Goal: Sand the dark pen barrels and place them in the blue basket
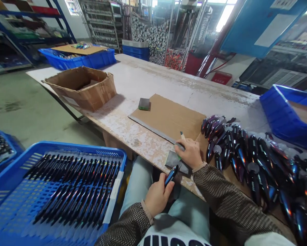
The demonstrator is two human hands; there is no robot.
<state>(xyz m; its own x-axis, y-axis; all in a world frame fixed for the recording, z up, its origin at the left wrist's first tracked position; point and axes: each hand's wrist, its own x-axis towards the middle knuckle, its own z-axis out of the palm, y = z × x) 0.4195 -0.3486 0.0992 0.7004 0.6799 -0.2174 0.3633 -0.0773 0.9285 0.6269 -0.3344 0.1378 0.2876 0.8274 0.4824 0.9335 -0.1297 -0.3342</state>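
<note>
My left hand (157, 194) grips a glossy black pen barrel (171, 175) with its tip pointing up and to the right. My right hand (189, 153) rests above a grey abrasive sheet (174, 160), pinching a small cream-and-green stick (181, 135). That hand's fingers lie at the edge of a brown cardboard sheet (168, 116) on the pale worktable (168, 82). A heap of shiny black pen barrels (245, 160) lies to the right of my right hand, not touching it. Further left, a grey-green block (144, 104) sits apart from both hands.
At lower left, a blue crate (79, 147) holds rows of black pens, and a smaller blue crate (4, 135) stands beyond it. An open cardboard box (81, 89) and a blue crate (76, 58) occupy the table's far end. Another blue crate (286, 112) stands at right.
</note>
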